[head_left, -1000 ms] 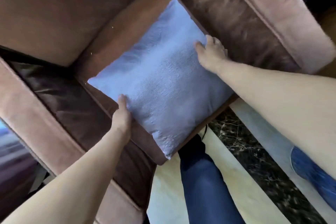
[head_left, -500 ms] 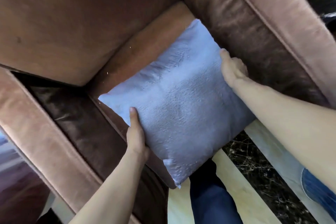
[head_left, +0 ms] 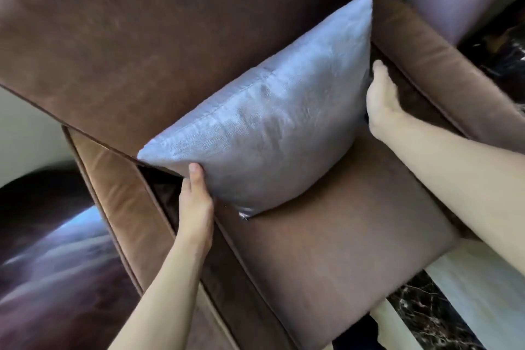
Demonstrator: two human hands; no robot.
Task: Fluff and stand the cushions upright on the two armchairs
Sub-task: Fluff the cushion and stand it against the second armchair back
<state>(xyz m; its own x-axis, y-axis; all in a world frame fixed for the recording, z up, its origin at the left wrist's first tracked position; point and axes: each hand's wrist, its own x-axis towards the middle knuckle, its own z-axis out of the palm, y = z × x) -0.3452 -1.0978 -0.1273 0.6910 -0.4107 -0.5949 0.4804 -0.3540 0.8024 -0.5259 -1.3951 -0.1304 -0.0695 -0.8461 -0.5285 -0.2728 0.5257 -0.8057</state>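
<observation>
Silvery-blue cushion point(head_left: 272, 133) is propped up on the brown armchair point(head_left: 335, 270), leaning against the backrest point(head_left: 147, 37) with its bottom edge on the seat. Left hand point(head_left: 196, 202) grips the lower left corner, thumb on the front. Right hand point(head_left: 382, 102) is pressed flat against the right edge, fingers tucked behind, so can't really see them. Glossy marble floor point(head_left: 420, 310) off to the side.

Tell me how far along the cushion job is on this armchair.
Done: the grey cushion stands on edge on the seat, leaning against the backrest. In hand: the left hand and right hand hold its two sides. Left: letting go, and the second armchair, which is out of view.
</observation>
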